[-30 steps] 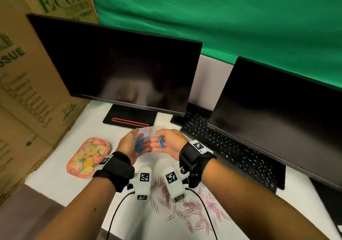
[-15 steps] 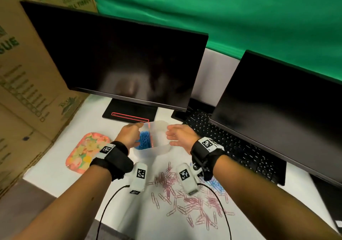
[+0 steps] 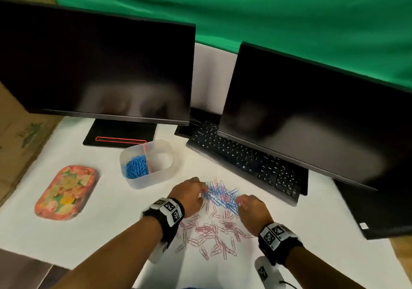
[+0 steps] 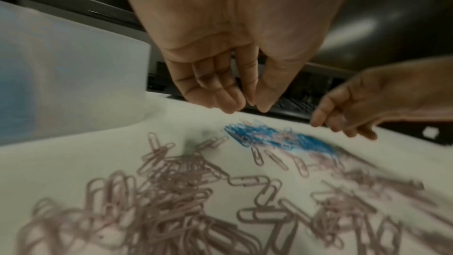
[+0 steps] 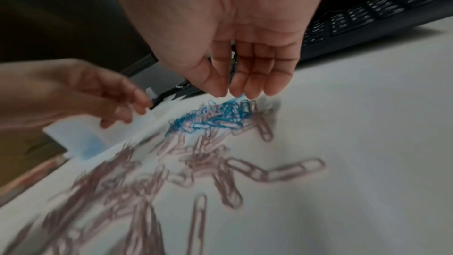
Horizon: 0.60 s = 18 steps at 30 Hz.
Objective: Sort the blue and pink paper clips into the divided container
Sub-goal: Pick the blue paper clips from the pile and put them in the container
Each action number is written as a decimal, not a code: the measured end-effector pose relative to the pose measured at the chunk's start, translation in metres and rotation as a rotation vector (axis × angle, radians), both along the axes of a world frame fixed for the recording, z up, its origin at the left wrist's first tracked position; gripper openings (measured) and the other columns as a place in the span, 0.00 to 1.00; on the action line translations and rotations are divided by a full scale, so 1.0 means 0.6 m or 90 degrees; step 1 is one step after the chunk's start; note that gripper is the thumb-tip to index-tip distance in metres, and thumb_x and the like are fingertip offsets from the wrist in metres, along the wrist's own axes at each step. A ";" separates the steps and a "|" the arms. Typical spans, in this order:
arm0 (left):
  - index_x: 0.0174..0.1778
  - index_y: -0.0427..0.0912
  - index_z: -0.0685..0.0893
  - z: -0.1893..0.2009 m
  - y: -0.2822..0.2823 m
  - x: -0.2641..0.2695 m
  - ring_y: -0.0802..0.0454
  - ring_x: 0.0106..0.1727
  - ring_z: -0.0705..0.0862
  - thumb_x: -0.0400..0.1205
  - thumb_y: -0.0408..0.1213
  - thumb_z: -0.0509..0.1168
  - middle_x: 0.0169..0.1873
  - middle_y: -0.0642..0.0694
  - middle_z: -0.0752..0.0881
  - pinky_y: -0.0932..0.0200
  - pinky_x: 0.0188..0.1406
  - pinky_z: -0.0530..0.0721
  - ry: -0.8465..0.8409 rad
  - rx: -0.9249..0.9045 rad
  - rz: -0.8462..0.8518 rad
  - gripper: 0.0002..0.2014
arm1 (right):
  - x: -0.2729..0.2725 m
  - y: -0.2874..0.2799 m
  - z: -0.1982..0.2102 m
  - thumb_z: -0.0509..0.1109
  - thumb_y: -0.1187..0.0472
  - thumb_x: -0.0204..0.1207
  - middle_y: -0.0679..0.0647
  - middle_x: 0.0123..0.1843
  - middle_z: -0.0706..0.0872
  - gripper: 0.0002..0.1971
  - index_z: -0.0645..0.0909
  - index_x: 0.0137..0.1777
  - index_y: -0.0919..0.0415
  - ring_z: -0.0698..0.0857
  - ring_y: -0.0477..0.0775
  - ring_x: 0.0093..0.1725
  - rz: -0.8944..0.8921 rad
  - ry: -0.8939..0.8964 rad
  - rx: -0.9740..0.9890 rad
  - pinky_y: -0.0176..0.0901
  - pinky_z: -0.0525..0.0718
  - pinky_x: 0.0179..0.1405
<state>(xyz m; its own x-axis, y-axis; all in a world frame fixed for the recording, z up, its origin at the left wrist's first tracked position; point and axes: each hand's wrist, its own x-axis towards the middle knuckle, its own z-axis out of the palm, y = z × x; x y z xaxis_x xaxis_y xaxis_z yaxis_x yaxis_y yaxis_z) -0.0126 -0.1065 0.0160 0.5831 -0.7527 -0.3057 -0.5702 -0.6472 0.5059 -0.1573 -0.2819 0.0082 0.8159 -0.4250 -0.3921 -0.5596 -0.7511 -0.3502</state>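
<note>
Nearest the person, pink clips (image 3: 209,235) are lying scattered and overlapping on the white table (image 3: 116,217); they look light, thin and slick, so I judge they will tangle and come up in clumps unless pinched 1 at a time by a free end.

Just beyond, blue clips (image 3: 220,194) are lying in a tight heap mixed with a few pink ones; these are also light wire, likely to slide on the cloth, best taken from the heap's edge.

The left hand (image 3: 189,194) is hovering at the heap's left edge, fingers bunched toward the thumb, narrow, holding nothing in the wrist view; the right hand (image 3: 252,208) is hanging at the right edge, fingers relaxed and pointing down, empty as far as the blur allows.

Farther left, the container (image 3: 142,180) is standing with blue clips filling its left half; the right half is showing none.

Behind are a keyboard (image 3: 245,161) and 2 monitors (image 3: 98,65).
</note>
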 end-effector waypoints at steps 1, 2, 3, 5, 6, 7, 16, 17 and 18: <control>0.66 0.51 0.80 -0.008 -0.010 -0.003 0.46 0.63 0.79 0.80 0.35 0.61 0.62 0.48 0.78 0.52 0.61 0.80 -0.026 0.021 -0.023 0.18 | -0.008 0.004 -0.001 0.58 0.62 0.80 0.55 0.61 0.83 0.17 0.82 0.65 0.53 0.83 0.55 0.59 0.002 -0.001 0.012 0.41 0.79 0.60; 0.70 0.50 0.78 -0.015 -0.018 -0.006 0.45 0.67 0.77 0.80 0.34 0.60 0.65 0.47 0.76 0.50 0.64 0.79 -0.048 0.049 -0.042 0.21 | -0.015 0.005 -0.001 0.58 0.62 0.80 0.55 0.61 0.82 0.18 0.81 0.66 0.52 0.82 0.56 0.59 0.003 -0.004 0.024 0.41 0.79 0.60; 0.73 0.50 0.76 -0.023 -0.021 -0.005 0.44 0.69 0.75 0.80 0.33 0.59 0.67 0.47 0.75 0.49 0.65 0.79 -0.071 0.079 -0.058 0.23 | -0.018 0.009 0.000 0.59 0.62 0.80 0.55 0.61 0.81 0.18 0.80 0.67 0.52 0.82 0.56 0.59 0.011 -0.009 0.035 0.41 0.78 0.59; 0.73 0.50 0.76 -0.036 -0.022 -0.005 0.44 0.69 0.74 0.80 0.32 0.58 0.68 0.47 0.74 0.48 0.64 0.79 -0.112 0.129 -0.095 0.24 | -0.022 0.012 -0.002 0.59 0.62 0.80 0.54 0.63 0.81 0.19 0.80 0.68 0.51 0.82 0.56 0.62 0.031 -0.017 0.042 0.41 0.78 0.61; 0.72 0.50 0.77 -0.042 -0.020 -0.006 0.44 0.68 0.74 0.80 0.32 0.58 0.67 0.47 0.75 0.48 0.62 0.79 -0.130 0.143 -0.106 0.23 | -0.021 0.013 -0.004 0.60 0.61 0.80 0.53 0.65 0.81 0.19 0.79 0.69 0.51 0.81 0.55 0.64 0.044 -0.018 0.045 0.41 0.78 0.63; 0.69 0.50 0.79 -0.045 -0.017 -0.008 0.44 0.66 0.75 0.80 0.33 0.59 0.65 0.47 0.77 0.49 0.60 0.80 -0.146 0.150 -0.109 0.21 | -0.019 0.014 -0.007 0.60 0.60 0.80 0.53 0.66 0.80 0.19 0.79 0.69 0.51 0.80 0.55 0.65 0.058 -0.021 0.046 0.41 0.77 0.65; 0.53 0.47 0.84 -0.055 0.007 -0.024 0.45 0.58 0.80 0.81 0.42 0.62 0.55 0.46 0.81 0.51 0.54 0.81 -0.120 0.123 -0.016 0.09 | 0.049 0.040 -0.018 0.62 0.58 0.79 0.54 0.68 0.79 0.17 0.80 0.66 0.50 0.81 0.57 0.65 0.108 -0.016 0.033 0.48 0.80 0.65; 0.52 0.46 0.85 -0.056 0.012 -0.025 0.45 0.58 0.80 0.81 0.42 0.63 0.54 0.47 0.81 0.52 0.53 0.81 -0.102 0.111 0.005 0.08 | 0.057 0.043 -0.019 0.62 0.58 0.79 0.54 0.68 0.79 0.17 0.80 0.66 0.50 0.81 0.58 0.65 0.117 -0.018 0.030 0.49 0.80 0.65; 0.50 0.47 0.85 -0.057 0.014 -0.025 0.45 0.57 0.81 0.80 0.42 0.64 0.53 0.47 0.82 0.53 0.52 0.80 -0.084 0.097 0.023 0.08 | 0.063 0.045 -0.020 0.63 0.59 0.79 0.54 0.68 0.79 0.17 0.80 0.66 0.50 0.81 0.58 0.65 0.121 -0.019 0.026 0.49 0.81 0.65</control>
